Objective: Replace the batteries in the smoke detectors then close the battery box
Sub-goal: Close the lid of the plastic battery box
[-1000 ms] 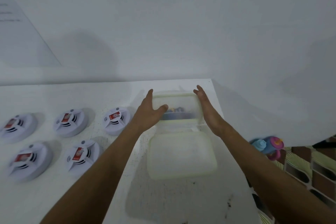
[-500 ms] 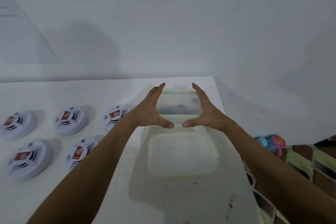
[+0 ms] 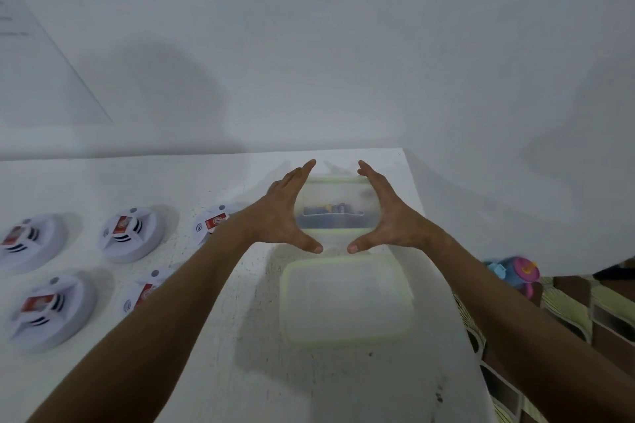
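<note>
I have both hands flat-fingered against the box (image 3: pixel 332 208), left hand (image 3: pixel 287 213) and right hand (image 3: pixel 388 215) flanking its sides at the counter's (image 3: pixel 220 371) far right; lid (image 3: pixel 345 300) lies just before it; next, I judge, draw the box nearer the detectors (image 3: pixel 129 233).

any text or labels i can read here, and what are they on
No text can be read.
Red stickers on the smoke detectors: print too blurred to read.
Sound-wave sign on a detector's face: a symbol, no words.
Batteries in the box: labels too blurred to read.
Lid: no print shows.
</note>
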